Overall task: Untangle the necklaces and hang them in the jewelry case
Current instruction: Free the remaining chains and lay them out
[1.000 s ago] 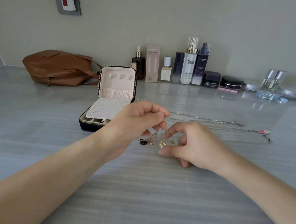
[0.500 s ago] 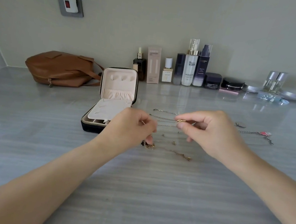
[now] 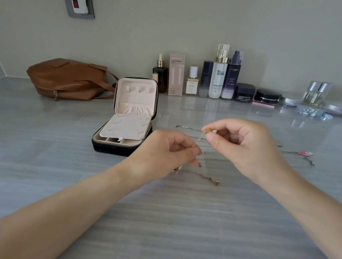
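Just above the grey table (image 3: 156, 222), both hands worked at a gold necklace (image 3: 209, 178). The right hand (image 3: 248, 148) was held a little higher, with thumb and forefinger pressed together on a small gold pendant (image 3: 208, 131) and the other fingers curled in behind. The left hand (image 3: 168, 150) sat lower and just beside it with its fingers curled. It seemed to pinch the thin chain, though the strand was too fine to follow between the fingertips. Below the left hand the rest of the gold necklace trailed across the table, its end lying off to the right.

Behind the hands several silver necklaces (image 3: 187, 128) lay stretched side by side on the table, running right towards a red-and-white charm (image 3: 305, 153). The jewelry case (image 3: 121, 147) stood open to the left of the hands and apart from them, its lid upright and a cream panel resting tilted on the base. A row of cosmetic bottles (image 3: 219, 75) stood along the wall, and a brown bag (image 3: 65, 78) lay at the far left.
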The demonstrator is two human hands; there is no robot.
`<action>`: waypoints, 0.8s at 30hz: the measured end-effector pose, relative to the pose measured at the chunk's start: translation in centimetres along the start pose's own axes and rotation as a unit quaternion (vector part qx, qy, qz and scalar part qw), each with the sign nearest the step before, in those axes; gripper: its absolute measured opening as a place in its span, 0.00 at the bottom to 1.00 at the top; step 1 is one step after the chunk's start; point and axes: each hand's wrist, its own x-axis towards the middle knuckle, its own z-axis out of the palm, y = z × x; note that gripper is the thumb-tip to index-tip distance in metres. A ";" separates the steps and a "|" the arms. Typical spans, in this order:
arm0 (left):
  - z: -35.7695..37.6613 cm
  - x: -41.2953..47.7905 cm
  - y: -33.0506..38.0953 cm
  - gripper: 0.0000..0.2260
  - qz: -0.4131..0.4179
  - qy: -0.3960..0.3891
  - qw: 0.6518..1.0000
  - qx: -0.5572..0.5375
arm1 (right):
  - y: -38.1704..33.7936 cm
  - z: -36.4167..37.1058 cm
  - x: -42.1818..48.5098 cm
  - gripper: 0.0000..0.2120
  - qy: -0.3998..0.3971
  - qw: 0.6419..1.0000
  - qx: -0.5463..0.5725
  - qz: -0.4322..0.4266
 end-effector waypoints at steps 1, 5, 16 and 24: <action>-0.1 0.0 0.0 0.05 -0.005 0.005 1.000 -0.006 | 0.0 -0.1 0.1 0.10 0.002 1.000 0.017 0.008; -0.3 0.1 0.0 0.06 -0.017 0.010 0.999 -0.028 | -0.3 -0.4 0.2 0.09 0.005 0.997 0.070 0.045; -0.6 0.2 -0.2 0.06 -0.015 0.030 0.998 -0.059 | -0.4 -1.1 0.4 0.10 -0.004 0.977 0.187 0.103; 0.1 -0.2 0.3 0.04 0.054 -0.011 0.995 -0.081 | -0.6 -0.5 0.1 0.08 -0.051 0.989 0.126 0.063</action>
